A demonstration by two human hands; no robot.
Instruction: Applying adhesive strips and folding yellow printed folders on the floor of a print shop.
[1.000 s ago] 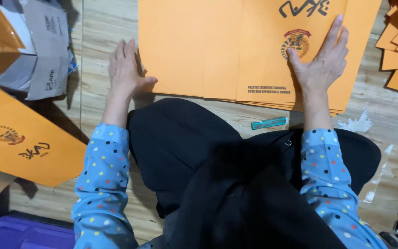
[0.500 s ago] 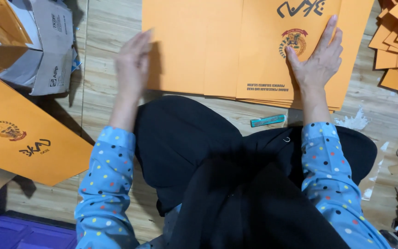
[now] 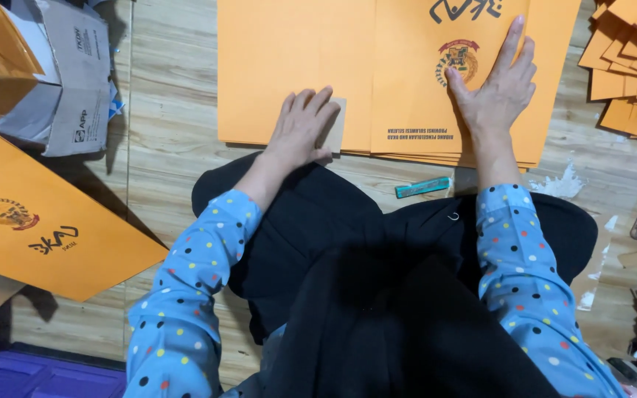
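Observation:
A large orange folder sheet lies flat on the wooden floor in front of my lap, with a printed emblem and lettering on its right half. My left hand rests on its lower middle, fingers over a small pale card strip at the fold. My right hand lies flat, fingers spread, pressing on the right half beside the emblem. Both arms wear blue dotted sleeves.
An open cardboard box sits at the upper left, above another orange printed folder. A pile of small orange pieces lies at the upper right. A teal stick and paper scraps lie near my right knee; a purple crate is at the bottom left.
My left hand moved right from the folder's left edge onto its lower middle, over the pale strip. My right hand stayed pressed on the right half.

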